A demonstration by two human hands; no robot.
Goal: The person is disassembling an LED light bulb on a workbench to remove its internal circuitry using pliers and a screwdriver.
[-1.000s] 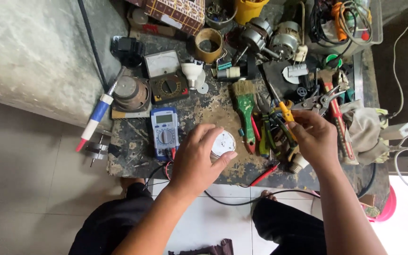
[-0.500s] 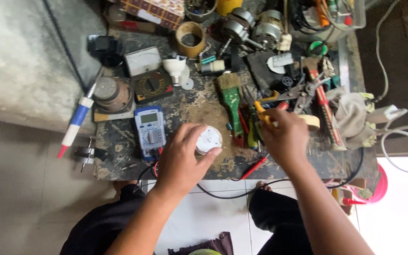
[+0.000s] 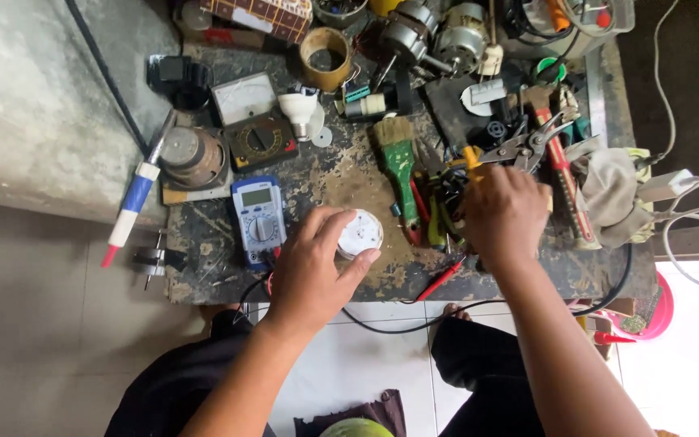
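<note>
Holding a small round white part (image 3: pixel 360 234) down on the workbench (image 3: pixel 341 174) with the left hand (image 3: pixel 315 263): fingers curl over its left rim, thumb against the lower right edge, palm off to the lower left. Part sits flat near the front edge of the bench, centre, just right of the blue multimeter (image 3: pixel 258 218).

Right hand (image 3: pixel 505 212) is over the tool pile right of centre, knuckles up, fingers closed into the clutter. A yellow-handled tool (image 3: pixel 471 156) sticks out just above the fingers; it looks gripped, but the fingertips are hidden, so I can't confirm the hold.

Around it:
- green-handled paintbrush (image 3: pixel 399 159) lies upright between the two hands, bristles away from the person
- red probe lead (image 3: pixel 438 280) runs diagonally at the front edge, below the right hand
- pliers (image 3: pixel 523 144) with open jaws just above the right hand
- red-handled tool (image 3: pixel 561 174) along the right side, next to a grey rag (image 3: pixel 608 194)
- analog meter (image 3: pixel 256 121) behind the blue multimeter, round metal part (image 3: pixel 190 154) to its left
- tape roll (image 3: pixel 326 57) and two small motors (image 3: pixel 434 36) at the far edge
- white, blue and red pen-like tool (image 3: pixel 133 202) hangs off the left edge of the bench

Black cable (image 3: pixel 414 320) loops below the front edge, over the tiled floor.
</note>
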